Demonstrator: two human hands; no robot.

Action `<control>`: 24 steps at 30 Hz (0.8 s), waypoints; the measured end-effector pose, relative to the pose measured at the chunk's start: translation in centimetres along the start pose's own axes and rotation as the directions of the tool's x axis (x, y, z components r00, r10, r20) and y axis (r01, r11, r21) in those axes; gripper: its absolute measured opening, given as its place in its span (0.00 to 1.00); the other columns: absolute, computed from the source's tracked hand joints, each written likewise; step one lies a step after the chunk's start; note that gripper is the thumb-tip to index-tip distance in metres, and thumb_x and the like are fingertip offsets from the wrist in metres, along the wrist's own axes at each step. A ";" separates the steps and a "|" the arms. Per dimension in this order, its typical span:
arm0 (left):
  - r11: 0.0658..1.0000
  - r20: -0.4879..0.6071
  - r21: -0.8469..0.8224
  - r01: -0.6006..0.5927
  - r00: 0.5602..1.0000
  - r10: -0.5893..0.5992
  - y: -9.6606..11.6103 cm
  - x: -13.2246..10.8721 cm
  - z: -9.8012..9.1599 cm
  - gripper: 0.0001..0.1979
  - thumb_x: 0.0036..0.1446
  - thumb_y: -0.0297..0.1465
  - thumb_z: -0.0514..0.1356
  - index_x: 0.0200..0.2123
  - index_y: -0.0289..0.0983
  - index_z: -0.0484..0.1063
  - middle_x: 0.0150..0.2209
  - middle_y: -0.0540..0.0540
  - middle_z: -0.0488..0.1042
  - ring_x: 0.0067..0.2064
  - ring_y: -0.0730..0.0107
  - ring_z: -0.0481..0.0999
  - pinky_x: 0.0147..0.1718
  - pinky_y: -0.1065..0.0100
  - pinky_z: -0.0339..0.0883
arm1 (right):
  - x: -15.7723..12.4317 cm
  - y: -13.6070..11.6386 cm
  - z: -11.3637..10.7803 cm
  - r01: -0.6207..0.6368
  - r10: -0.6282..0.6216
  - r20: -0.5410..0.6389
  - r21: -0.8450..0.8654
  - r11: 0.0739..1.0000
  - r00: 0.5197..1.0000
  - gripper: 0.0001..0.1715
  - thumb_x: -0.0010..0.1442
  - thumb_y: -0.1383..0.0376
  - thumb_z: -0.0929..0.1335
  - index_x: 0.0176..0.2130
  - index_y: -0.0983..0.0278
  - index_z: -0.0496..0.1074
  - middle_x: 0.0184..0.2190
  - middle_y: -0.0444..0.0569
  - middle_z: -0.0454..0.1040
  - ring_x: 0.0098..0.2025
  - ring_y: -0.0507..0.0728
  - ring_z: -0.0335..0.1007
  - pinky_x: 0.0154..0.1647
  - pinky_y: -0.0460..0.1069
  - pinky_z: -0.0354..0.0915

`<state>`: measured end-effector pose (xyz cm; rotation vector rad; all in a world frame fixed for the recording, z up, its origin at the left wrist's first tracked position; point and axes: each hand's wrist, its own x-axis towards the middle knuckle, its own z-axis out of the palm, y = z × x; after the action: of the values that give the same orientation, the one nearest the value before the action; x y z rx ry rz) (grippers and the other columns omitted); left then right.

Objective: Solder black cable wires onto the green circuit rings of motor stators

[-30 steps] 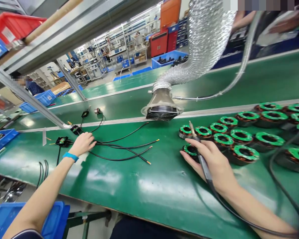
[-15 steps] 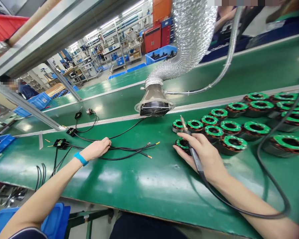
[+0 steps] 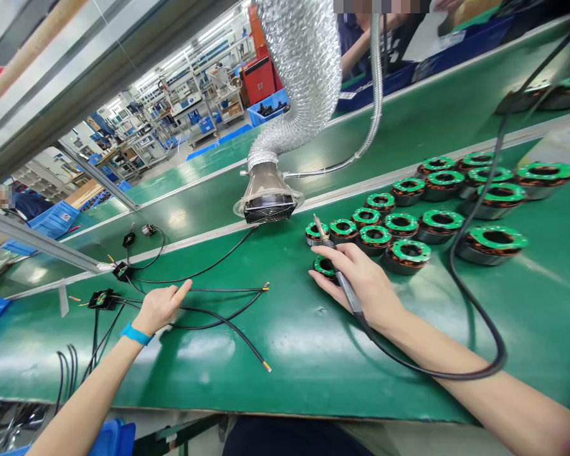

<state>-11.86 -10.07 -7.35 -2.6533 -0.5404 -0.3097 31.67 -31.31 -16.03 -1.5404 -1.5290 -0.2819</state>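
My right hand (image 3: 368,285) is closed around the grey handle of a soldering iron (image 3: 346,291), its metal tip pointing up and away beside the nearest small stators. A small green-topped stator (image 3: 323,265) lies by my right fingertips. My left hand (image 3: 162,306), with a blue wristband, is over several black cables (image 3: 218,316); its index finger points out and the other fingers are curled. Whether it grips a cable is hidden. The cables run from a black box with a green inside (image 3: 102,299) to bare coloured wire ends.
Rows of green-topped stators (image 3: 401,223) stand at the right. A fume hood (image 3: 269,196) on a silver duct hangs beyond the hands. The iron's cord (image 3: 484,316) loops over the right side. A second black box (image 3: 122,271) lies at the left.
My left hand has moved left and down, and its index finger has stretched out. The cable ends have spread apart, one swinging toward me. The view has shifted right; the iron remains held.
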 end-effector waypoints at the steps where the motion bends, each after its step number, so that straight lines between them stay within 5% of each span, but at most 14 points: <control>1: 1.000 -0.004 0.009 0.026 1.000 -0.026 0.0 0.8 0.2 0.16 0.69 0.26 0.52 0.53 0.38 0.76 0.26 0.48 0.73 0.24 0.68 0.71 0.24 0.66 0.57 | 0.1 0.0 0.0 0.004 -0.004 -0.001 0.002 1.000 1.000 0.22 0.73 0.59 0.69 0.63 0.61 0.70 0.44 0.52 0.71 0.37 0.58 0.74 0.38 0.52 0.73; 7: 0.987 0.046 -0.045 0.156 0.987 -0.154 1.8 8.1 3.7 0.06 0.67 0.28 0.58 0.43 0.36 0.75 0.46 0.37 0.78 0.45 0.57 0.78 0.43 0.60 0.73 | 0.2 0.0 0.1 0.006 -0.006 -0.016 0.011 1.000 1.000 0.23 0.72 0.59 0.70 0.63 0.61 0.70 0.44 0.51 0.70 0.37 0.58 0.74 0.39 0.52 0.74; 13: 0.961 0.105 -0.204 0.189 0.980 -0.171 4.7 15.9 7.7 0.12 0.67 0.30 0.57 0.51 0.35 0.74 0.45 0.39 0.78 0.48 0.57 0.79 0.47 0.59 0.75 | 0.4 0.1 0.2 -0.029 0.029 -0.006 0.066 0.997 1.000 0.24 0.70 0.60 0.70 0.64 0.58 0.70 0.46 0.52 0.69 0.41 0.59 0.74 0.43 0.56 0.76; 16: 0.951 0.110 -0.275 0.138 0.988 -0.111 6.5 17.4 6.7 0.10 0.67 0.29 0.54 0.44 0.37 0.76 0.39 0.40 0.78 0.40 0.58 0.79 0.39 0.62 0.73 | 0.7 0.0 0.2 -0.040 0.042 -0.009 0.124 0.991 0.999 0.24 0.69 0.63 0.71 0.63 0.60 0.69 0.46 0.52 0.69 0.43 0.59 0.73 0.45 0.55 0.76; 19: 0.922 0.156 -0.383 0.050 0.988 0.011 7.6 16.0 4.3 0.10 0.67 0.31 0.54 0.41 0.40 0.76 0.36 0.44 0.79 0.35 0.61 0.78 0.34 0.64 0.69 | 1.1 0.3 0.3 -0.046 0.047 0.000 0.109 0.993 0.999 0.26 0.66 0.64 0.73 0.62 0.59 0.69 0.45 0.50 0.68 0.42 0.57 0.73 0.44 0.52 0.76; 24: 0.814 0.420 -0.575 0.083 0.884 0.207 8.7 11.6 -0.8 0.10 0.67 0.31 0.54 0.32 0.42 0.70 0.24 0.54 0.70 0.24 0.70 0.65 0.26 0.69 0.57 | 1.0 0.1 0.4 -0.089 0.088 0.017 0.161 0.983 0.996 0.29 0.64 0.66 0.73 0.62 0.55 0.68 0.45 0.47 0.67 0.39 0.55 0.70 0.43 0.51 0.74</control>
<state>2.05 -13.94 -6.35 -3.3690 -0.5627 0.2531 31.79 -30.32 -15.56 -1.4783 -1.4495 -0.0973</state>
